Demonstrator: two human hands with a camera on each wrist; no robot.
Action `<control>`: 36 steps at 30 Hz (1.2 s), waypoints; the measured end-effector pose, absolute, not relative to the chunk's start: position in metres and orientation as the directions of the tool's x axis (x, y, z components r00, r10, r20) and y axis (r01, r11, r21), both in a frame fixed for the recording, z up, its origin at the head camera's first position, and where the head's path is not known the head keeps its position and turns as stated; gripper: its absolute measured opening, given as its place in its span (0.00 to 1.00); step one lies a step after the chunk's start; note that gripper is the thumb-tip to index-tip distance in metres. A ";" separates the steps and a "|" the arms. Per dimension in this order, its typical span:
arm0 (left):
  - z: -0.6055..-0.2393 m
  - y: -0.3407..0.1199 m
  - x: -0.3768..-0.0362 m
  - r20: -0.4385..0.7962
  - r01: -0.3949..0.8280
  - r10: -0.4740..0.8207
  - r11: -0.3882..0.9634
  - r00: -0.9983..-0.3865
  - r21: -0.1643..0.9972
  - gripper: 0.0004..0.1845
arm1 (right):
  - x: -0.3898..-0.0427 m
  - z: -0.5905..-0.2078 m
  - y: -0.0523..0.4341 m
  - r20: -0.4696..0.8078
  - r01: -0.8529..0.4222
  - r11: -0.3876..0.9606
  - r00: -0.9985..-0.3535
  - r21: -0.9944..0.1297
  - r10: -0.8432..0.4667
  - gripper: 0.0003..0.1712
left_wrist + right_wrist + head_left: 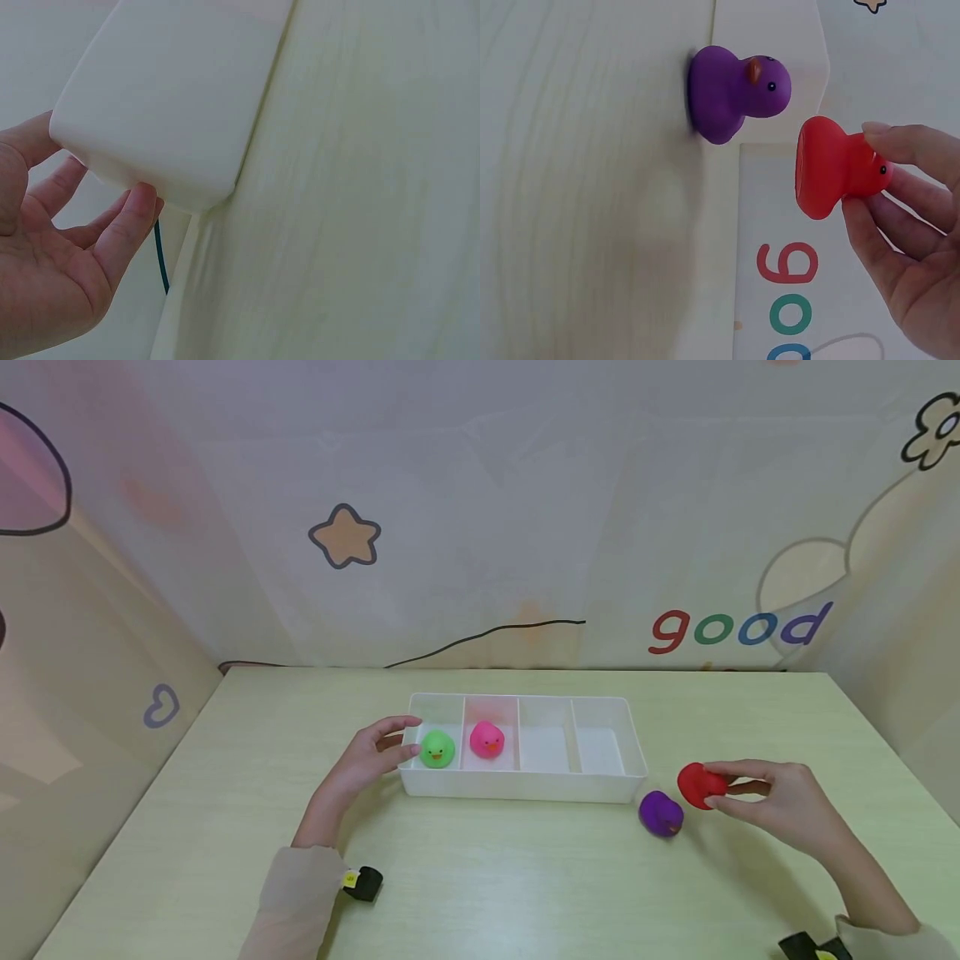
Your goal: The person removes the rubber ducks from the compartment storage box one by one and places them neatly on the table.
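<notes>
A white divided tray sits mid-table with a green duck in its leftmost compartment and a pink duck in the second; the two right compartments hold nothing. My left hand touches the tray's left end with relaxed fingers against its corner. My right hand pinches a red duck by its head, lifted just above the table, right of the tray. The red duck hangs between fingertips. A purple duck stands on the table beside it, also seen as the purple duck.
The pale green table is enclosed by printed fabric walls at the back and sides. A dark cable runs along the back edge. Wrist devices sit on both sleeves.
</notes>
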State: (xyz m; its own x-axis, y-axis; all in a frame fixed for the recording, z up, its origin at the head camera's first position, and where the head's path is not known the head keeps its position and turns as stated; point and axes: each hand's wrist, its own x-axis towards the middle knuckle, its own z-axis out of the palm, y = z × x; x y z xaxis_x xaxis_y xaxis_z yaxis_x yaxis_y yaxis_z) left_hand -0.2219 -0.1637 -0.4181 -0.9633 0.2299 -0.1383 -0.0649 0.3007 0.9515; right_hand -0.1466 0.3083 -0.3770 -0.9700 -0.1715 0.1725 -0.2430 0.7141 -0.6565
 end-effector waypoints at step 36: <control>-0.418 -0.164 -0.222 -0.121 -0.045 0.241 0.297 -0.963 0.954 0.25 | -0.147 -0.404 0.323 -0.050 -0.136 0.724 -0.972 -0.677 -0.229 0.22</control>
